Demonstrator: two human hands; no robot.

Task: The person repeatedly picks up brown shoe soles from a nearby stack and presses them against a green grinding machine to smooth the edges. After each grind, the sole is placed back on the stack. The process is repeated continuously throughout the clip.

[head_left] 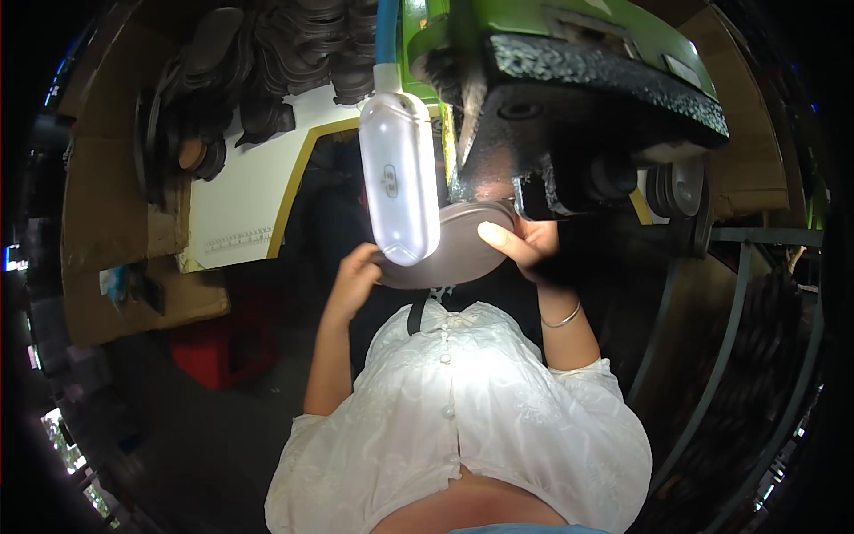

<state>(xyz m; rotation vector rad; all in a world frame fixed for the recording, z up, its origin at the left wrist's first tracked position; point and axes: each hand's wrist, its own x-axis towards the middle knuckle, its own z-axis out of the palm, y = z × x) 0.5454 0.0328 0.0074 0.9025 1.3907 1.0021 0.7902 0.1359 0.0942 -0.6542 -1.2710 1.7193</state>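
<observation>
A grey-brown shoe sole (469, 252) is held up in front of my body, under the head of a green and black machine (587, 107). My right hand (527, 246) grips its right end, thumb laid across the flat face and the other fingers behind. At the left end, my left hand (354, 278) holds the edge with bent fingers, slightly blurred. The far edge of the sole lies close beneath the machine's lower parts; whether they touch I cannot tell. A lit white lamp (398, 178) on a blue stem hides part of the sole's left half.
Stacks of dark soles (307, 44) crowd the far left of a white table (240, 200) with a yellow edge. More soles (676, 189) stand right of the machine. Cardboard (116, 187) borders the left side, with a red stool-like object (222, 351) below. Metal rack bars (725, 329) rise at right.
</observation>
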